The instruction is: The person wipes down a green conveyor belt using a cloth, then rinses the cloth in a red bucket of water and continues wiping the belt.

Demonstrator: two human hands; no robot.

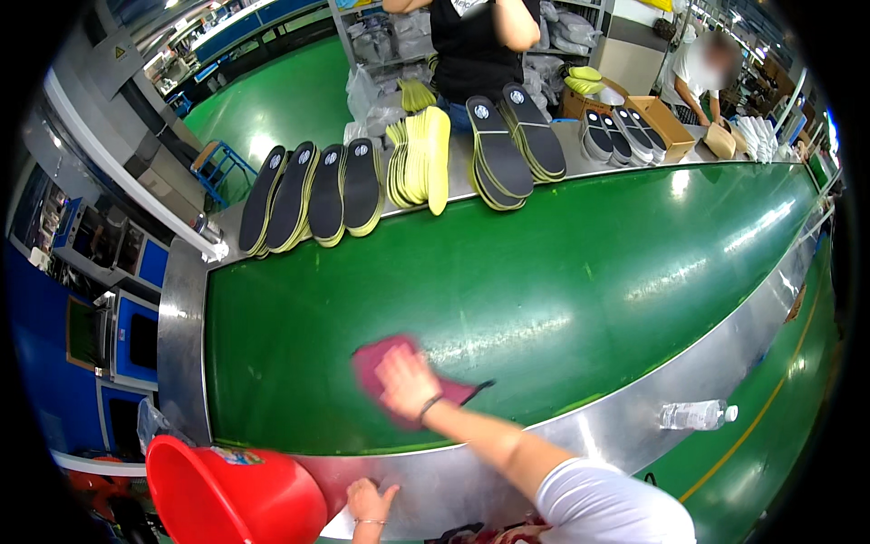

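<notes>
On the green belt surface, my right hand presses down on a dark red cloth. Its blurred fingers lie over the cloth, and a dark strip trails from the cloth's right end. A dark band circles that wrist. My left hand rests at the metal rim near the lower edge, thumb held apart and nothing seen in it. Part of a white sheet shows beside it. Immediately to its left is a red bucket.
Stacked black-and-yellow insoles line the far metal edge, with yellow insole pieces between them. A clear bottle lies on the near rim at right. Across the table stands a person in black; another person works farther right.
</notes>
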